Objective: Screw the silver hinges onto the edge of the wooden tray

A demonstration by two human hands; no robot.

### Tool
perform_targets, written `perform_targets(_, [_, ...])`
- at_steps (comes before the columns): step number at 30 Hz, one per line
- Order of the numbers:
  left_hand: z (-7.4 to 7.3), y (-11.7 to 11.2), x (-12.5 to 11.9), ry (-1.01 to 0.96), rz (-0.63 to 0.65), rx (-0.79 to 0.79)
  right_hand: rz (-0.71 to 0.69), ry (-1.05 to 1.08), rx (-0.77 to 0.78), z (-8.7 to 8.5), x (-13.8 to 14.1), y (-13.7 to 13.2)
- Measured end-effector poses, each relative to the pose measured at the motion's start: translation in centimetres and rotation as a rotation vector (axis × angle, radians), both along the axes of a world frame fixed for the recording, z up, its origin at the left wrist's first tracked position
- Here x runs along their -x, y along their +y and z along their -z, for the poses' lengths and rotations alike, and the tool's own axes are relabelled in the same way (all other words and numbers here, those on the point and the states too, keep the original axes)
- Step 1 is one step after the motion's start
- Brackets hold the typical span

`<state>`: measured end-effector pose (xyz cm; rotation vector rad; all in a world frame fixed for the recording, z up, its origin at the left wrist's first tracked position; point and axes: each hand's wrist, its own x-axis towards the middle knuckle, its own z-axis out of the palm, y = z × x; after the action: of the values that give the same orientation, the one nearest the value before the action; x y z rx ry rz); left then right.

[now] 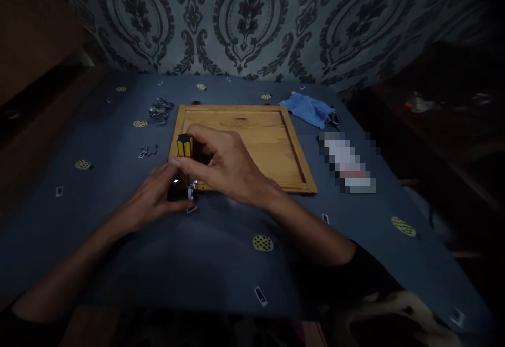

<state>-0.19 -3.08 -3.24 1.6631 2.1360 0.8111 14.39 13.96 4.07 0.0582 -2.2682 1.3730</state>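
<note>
My right hand (229, 165) is closed around the yellow and black handle of a screwdriver (184, 146), which stands upright with its shaft pointing down. Below it, a shiny metal hinge (191, 192) sits at the near left corner of a framed wooden panel (252, 136). My left hand (158, 191) grips the hinge from the left, its thumb reaching along the near side. The screwdriver's tip and part of the hinge are hidden by my fingers. The panel lies flat on the table.
Left of the panel lie a heap of metal hinges (160, 111) and several small screws (149, 150). A blue cloth (307, 109) is at the panel's far right corner, and a blurred-out item (347, 162) lies to the right. A patterned blue cover (221, 263) spreads over the table.
</note>
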Motion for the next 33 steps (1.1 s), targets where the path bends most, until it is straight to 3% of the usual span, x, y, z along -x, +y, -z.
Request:
perform_targets(16, [-0.57,0.01,-0.3,0.011,0.016,0.011,-0.023,0.006,-0.016,0.27,0.09,0.03])
perform_targets(24, [-0.46,-0.08,-0.25,-0.012,-0.006,0.015,0.151,0.113,0.062,0.61,0.4,0.38])
perform_targets(33, [-0.7,-0.37,-0.29,-0.01,-0.001,0.008,0.136,0.084,0.038,0.31,0.07,0.74])
